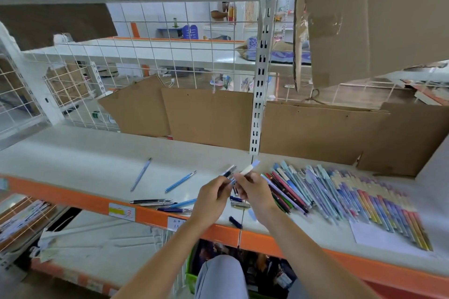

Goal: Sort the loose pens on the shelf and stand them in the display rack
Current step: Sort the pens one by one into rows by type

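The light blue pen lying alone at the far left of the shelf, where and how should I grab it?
Pinch the light blue pen mid-barrel from above, fingers on either long side. It lies flat on the shelf, angled with its tip toward the back, and nothing crowds it, so a straight top-down pinch should work.

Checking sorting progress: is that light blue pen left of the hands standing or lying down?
Lying down: the light blue pen rests flat on the shelf, apart from both hands.

- An orange front edge [73, 198] is being shown on the pale grey metal shelf [85, 153].
- Light blue is being displayed by two slim loose plastic pens [180, 181].
- Brown is being shown by flat cardboard sheets [209, 119].
- Blue, purple, yellow and orange are being shown across a fanned row of packaged pens [364, 199].
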